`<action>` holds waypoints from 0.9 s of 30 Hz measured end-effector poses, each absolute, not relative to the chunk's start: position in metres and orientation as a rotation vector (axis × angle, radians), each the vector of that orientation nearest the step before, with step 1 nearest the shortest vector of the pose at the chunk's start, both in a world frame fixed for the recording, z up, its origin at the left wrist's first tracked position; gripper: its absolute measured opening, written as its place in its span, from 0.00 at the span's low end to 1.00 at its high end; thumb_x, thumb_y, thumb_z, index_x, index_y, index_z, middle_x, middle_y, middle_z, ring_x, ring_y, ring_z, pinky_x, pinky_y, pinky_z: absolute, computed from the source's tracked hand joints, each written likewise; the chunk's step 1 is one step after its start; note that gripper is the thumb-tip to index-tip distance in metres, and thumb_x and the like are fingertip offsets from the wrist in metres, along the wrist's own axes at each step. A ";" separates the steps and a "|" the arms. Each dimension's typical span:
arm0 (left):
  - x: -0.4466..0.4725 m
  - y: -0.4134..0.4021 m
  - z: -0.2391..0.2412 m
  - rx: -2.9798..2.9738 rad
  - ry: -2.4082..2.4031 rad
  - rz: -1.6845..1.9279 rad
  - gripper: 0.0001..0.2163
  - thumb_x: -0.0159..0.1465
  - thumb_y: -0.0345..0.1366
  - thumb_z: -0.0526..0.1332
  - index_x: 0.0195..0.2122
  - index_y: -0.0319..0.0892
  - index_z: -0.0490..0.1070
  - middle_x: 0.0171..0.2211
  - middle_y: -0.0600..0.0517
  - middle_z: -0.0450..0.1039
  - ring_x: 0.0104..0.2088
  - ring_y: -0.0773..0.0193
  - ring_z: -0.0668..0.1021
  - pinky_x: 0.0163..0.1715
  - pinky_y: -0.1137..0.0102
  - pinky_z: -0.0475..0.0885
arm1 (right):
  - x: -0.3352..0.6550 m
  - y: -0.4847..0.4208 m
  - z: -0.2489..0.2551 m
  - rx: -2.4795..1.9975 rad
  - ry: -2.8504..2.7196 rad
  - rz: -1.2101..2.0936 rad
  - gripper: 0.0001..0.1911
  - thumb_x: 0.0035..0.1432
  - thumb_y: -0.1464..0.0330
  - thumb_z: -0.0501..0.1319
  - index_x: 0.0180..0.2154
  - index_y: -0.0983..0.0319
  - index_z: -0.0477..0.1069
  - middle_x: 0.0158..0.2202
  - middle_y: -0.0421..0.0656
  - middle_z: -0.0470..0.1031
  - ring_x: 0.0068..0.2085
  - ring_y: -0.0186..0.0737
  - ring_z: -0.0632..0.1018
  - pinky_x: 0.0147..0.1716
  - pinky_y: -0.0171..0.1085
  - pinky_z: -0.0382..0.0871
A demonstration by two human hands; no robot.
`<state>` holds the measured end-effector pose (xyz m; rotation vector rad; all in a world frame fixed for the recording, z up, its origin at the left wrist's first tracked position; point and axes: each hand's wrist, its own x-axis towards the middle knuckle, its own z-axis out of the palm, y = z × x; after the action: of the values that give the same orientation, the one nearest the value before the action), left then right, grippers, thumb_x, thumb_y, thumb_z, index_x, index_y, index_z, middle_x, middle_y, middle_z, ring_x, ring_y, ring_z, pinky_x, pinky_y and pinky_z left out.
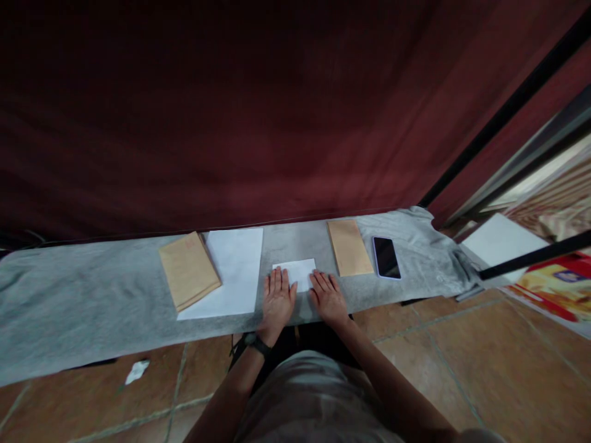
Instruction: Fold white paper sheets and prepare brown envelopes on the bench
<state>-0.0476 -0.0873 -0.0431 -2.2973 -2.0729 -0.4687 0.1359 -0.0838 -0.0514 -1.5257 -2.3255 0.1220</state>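
Note:
A small white piece of paper [299, 271], apparently folded, lies on the grey cloth in front of me. My left hand [277, 300] rests flat on its left side, fingers stretched out and pointing away from me. On its right edge lies my right hand [329, 299], also flat with the fingers extended. Neither hand grips anything. Left of my hands are larger white sheets [237, 271], with brown envelopes [189, 269] lying partly over them. To the right sits another brown envelope stack [349, 247].
The narrow surface is covered with a grey cloth [92, 289]. A phone [386, 258] lies at the right. A dark red curtain [277, 123] hangs behind. Black bars [508, 117] and a colourful box [561, 286] stand at far right. A crumpled white scrap [137, 371] is on the tiled floor.

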 end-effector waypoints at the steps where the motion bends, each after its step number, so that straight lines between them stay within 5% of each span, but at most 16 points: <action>1: -0.041 -0.085 -0.042 -2.329 -2.058 -0.485 0.28 0.74 0.42 0.43 0.68 0.28 0.57 0.70 0.33 0.55 0.72 0.47 0.55 0.70 0.47 0.52 | 0.137 -0.085 -0.053 -1.532 -2.330 0.118 0.25 0.73 0.62 0.48 0.66 0.63 0.63 0.69 0.48 0.62 0.68 0.46 0.64 0.69 0.51 0.49; 12: 0.006 -0.048 -0.037 -2.722 -1.865 -0.462 0.26 0.75 0.45 0.41 0.69 0.37 0.57 0.70 0.44 0.58 0.71 0.59 0.58 0.70 0.57 0.55 | 0.136 -0.086 -0.052 -1.536 -2.397 0.095 0.27 0.69 0.65 0.53 0.66 0.65 0.63 0.67 0.50 0.66 0.68 0.48 0.63 0.70 0.50 0.46; 27: -0.048 -0.059 -0.043 -2.502 -1.974 -0.354 0.26 0.74 0.43 0.40 0.69 0.39 0.58 0.70 0.45 0.58 0.71 0.56 0.58 0.69 0.54 0.56 | 0.124 -0.060 -0.043 -1.494 -2.213 0.215 0.22 0.74 0.63 0.47 0.60 0.63 0.71 0.63 0.48 0.72 0.64 0.45 0.69 0.67 0.50 0.55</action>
<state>-0.0476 -0.0586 -0.0431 -2.5016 -1.9736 -0.3538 0.1242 -0.0605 -0.0426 -1.4937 -2.2130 0.2145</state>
